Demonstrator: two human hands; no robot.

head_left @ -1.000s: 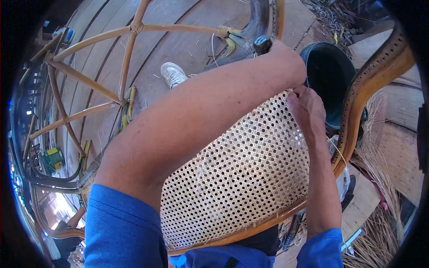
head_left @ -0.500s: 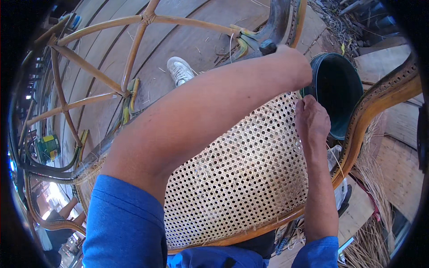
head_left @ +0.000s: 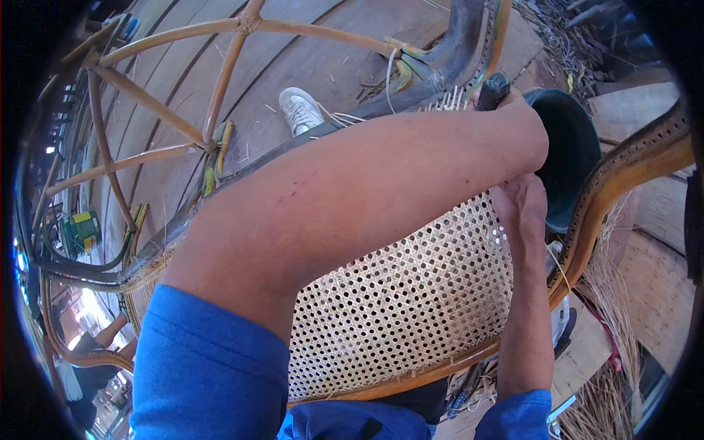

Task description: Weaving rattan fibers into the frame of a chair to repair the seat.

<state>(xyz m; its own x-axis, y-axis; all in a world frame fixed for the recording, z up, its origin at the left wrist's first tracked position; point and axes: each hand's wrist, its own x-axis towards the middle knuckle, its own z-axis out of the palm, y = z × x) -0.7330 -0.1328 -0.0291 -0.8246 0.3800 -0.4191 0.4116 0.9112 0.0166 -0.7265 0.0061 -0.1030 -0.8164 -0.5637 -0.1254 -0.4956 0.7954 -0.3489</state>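
Across the view reaches my left arm, bent at the wrist over the far right corner of a woven cane panel [head_left: 411, 293] on a rattan frame [head_left: 411, 385]. My left hand [head_left: 518, 103], mostly turned from view, is closed on a tool with a thick dark handle [head_left: 493, 91]; its working end is hidden. Loose cane strand ends [head_left: 453, 98] stick up beside the handle. Just below the left wrist, my right hand [head_left: 522, 199] is closed at the panel's right edge. Its fingertips are partly hidden, and I cannot tell what they pinch.
A dark green bucket [head_left: 568, 147] stands right behind my hands. A curved frame rail with a row of holes [head_left: 623, 169] bends along the right. Cane strips [head_left: 605, 396] lie at lower right. Rattan poles [head_left: 224, 81] cross the upper left, above a board floor [head_left: 308, 59].
My left hand and the dark handle have moved to the right and slightly down. The loose strand ends now show beside it. My right hand has shifted slightly down.
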